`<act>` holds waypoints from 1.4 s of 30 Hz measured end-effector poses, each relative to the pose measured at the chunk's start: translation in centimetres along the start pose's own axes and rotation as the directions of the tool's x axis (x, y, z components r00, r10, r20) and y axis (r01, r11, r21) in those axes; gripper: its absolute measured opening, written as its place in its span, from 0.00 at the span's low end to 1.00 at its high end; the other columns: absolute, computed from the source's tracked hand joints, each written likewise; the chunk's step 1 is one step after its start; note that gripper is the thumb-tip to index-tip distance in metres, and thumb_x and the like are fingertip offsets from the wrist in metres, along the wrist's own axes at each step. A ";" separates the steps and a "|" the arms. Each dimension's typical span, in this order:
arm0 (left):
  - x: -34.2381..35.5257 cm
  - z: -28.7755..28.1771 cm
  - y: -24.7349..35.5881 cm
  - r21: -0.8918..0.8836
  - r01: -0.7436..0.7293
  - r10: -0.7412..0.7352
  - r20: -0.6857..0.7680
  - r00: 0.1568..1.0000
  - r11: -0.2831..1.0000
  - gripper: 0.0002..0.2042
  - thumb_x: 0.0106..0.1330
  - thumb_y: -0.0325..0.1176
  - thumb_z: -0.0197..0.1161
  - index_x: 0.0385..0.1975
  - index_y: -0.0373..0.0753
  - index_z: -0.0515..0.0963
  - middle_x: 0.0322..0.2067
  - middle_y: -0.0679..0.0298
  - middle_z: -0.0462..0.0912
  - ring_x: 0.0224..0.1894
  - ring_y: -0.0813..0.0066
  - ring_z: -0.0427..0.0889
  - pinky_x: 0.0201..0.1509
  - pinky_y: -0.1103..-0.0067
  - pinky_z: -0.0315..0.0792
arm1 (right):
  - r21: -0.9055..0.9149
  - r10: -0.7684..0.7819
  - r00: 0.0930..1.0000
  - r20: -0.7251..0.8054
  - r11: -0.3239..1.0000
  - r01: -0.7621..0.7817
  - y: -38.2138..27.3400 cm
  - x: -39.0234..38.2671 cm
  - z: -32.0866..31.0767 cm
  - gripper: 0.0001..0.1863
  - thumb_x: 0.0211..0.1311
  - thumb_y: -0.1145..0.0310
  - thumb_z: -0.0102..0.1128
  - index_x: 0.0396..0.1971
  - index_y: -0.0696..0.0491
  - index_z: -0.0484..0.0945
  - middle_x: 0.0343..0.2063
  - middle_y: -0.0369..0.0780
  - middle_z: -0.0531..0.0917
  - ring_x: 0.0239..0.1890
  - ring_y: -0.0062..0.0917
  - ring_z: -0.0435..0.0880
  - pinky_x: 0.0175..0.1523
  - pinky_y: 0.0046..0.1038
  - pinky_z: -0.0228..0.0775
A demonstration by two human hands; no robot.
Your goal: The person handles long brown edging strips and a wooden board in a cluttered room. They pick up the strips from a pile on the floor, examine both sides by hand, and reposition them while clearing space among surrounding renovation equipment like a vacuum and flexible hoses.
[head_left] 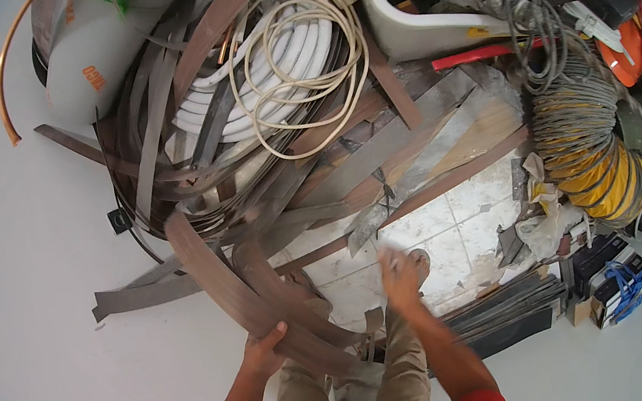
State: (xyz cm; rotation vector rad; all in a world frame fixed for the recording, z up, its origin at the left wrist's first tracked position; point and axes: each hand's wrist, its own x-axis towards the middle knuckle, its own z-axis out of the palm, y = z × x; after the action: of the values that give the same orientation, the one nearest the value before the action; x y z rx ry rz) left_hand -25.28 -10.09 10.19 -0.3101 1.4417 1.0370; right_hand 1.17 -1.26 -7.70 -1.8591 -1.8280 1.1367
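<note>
My left hand grips a long, curved brown wood-look strip near its lower edge, thumb on top, with a second strip beside it. My right hand is raised over the white tiled floor, slightly blurred, its fingers loosely spread with nothing visible in them. Long grey and brown strips lie in a tangled pile ahead of me, around a coil of white tubing with a cream cable looped on it.
At left stands a grey roll beside a copper pipe. At right are a yellow flexible duct, boxes with blue cord and stacked dark strips. A white curved plastic piece sits at the top.
</note>
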 end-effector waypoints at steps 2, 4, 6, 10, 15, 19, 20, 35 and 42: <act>0.1 -1.0 -0.3 0.028 0.034 -0.032 -0.060 0.998 0.999 0.29 0.65 0.25 0.65 0.64 0.34 0.61 0.59 0.54 0.71 0.61 0.54 0.72 0.67 0.58 0.67 | 0.123 0.270 0.958 -0.101 0.958 -0.257 4.2 8.1 3.2 0.24 0.68 0.50 0.59 0.47 0.58 0.79 0.42 0.56 0.82 0.46 0.49 0.81 0.50 0.43 0.73; 0.0 -2.0 -0.5 0.049 0.038 -0.035 -0.074 0.997 0.998 0.29 0.65 0.25 0.65 0.64 0.35 0.61 0.58 0.54 0.72 0.61 0.55 0.72 0.66 0.59 0.67 | 0.074 0.464 0.874 -0.140 0.886 -0.458 8.1 14.6 5.6 0.40 0.60 0.42 0.64 0.59 0.62 0.71 0.55 0.60 0.75 0.58 0.52 0.75 0.61 0.41 0.68; -0.3 -2.9 -0.8 0.061 0.022 -0.019 -0.049 0.999 0.998 0.30 0.64 0.25 0.65 0.64 0.35 0.61 0.57 0.54 0.71 0.59 0.57 0.72 0.65 0.61 0.67 | 0.203 0.592 0.778 -0.210 0.805 -0.557 10.1 17.8 8.6 0.48 0.55 0.41 0.68 0.62 0.67 0.66 0.61 0.60 0.70 0.63 0.50 0.71 0.66 0.39 0.65; -0.6 -4.4 -1.5 0.010 0.035 -0.034 -0.064 0.997 0.999 0.29 0.63 0.24 0.65 0.64 0.36 0.61 0.56 0.55 0.72 0.59 0.57 0.73 0.65 0.62 0.67 | 0.560 0.788 0.608 -0.093 0.547 -0.622 11.8 19.4 11.4 0.48 0.51 0.48 0.76 0.61 0.70 0.66 0.64 0.57 0.69 0.65 0.44 0.70 0.69 0.36 0.62; -0.4 -5.1 -2.0 -0.026 0.075 -0.078 -0.123 0.989 0.997 0.30 0.63 0.26 0.66 0.64 0.36 0.61 0.56 0.55 0.74 0.59 0.55 0.74 0.65 0.59 0.69 | 0.776 0.753 0.651 0.098 0.352 -0.523 10.4 18.5 12.1 0.33 0.56 0.60 0.75 0.52 0.70 0.74 0.51 0.49 0.80 0.53 0.34 0.78 0.58 0.32 0.69; -0.4 -5.0 -1.6 -0.039 0.087 -0.091 -0.125 0.988 0.995 0.32 0.62 0.27 0.68 0.65 0.36 0.60 0.57 0.55 0.73 0.59 0.55 0.74 0.65 0.59 0.68 | 0.891 0.767 0.638 -0.068 0.335 -0.308 8.7 16.3 11.7 0.16 0.66 0.63 0.66 0.38 0.63 0.81 0.33 0.38 0.82 0.35 0.22 0.76 0.43 0.27 0.70; -0.4 -5.0 -1.4 -0.037 0.104 -0.108 -0.141 0.984 0.994 0.32 0.62 0.27 0.68 0.65 0.36 0.61 0.57 0.55 0.73 0.59 0.55 0.74 0.65 0.59 0.68 | 0.834 0.763 0.630 -0.149 0.439 -0.335 8.4 15.5 11.2 0.15 0.67 0.62 0.65 0.36 0.62 0.82 0.31 0.37 0.81 0.34 0.21 0.75 0.42 0.26 0.69; 1.4 -3.5 -1.3 0.348 -0.022 0.058 -0.095 0.994 0.937 0.29 0.65 0.34 0.68 0.62 0.31 0.65 0.55 0.56 0.76 0.56 0.64 0.75 0.63 0.70 0.67 | 0.942 0.782 0.622 0.040 0.178 -0.283 -0.4 7.4 -9.0 0.27 0.66 0.59 0.65 0.55 0.65 0.76 0.48 0.44 0.82 0.48 0.32 0.81 0.56 0.32 0.71; 1.8 -2.2 -0.2 0.244 -0.025 0.060 -0.136 0.989 0.970 0.30 0.66 0.36 0.68 0.64 0.35 0.62 0.58 0.58 0.71 0.60 0.62 0.72 0.65 0.65 0.67 | 0.985 0.793 0.602 0.088 0.023 -0.174 -4.2 1.9 -13.5 0.26 0.66 0.59 0.65 0.57 0.60 0.75 0.52 0.42 0.81 0.53 0.33 0.79 0.60 0.35 0.71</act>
State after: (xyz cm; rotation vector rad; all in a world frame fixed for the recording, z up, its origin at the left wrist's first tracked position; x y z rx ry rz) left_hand -26.99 -11.12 8.12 -0.1799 1.6920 0.8753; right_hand 7.44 5.34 3.29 -1.6288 0.2064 1.2766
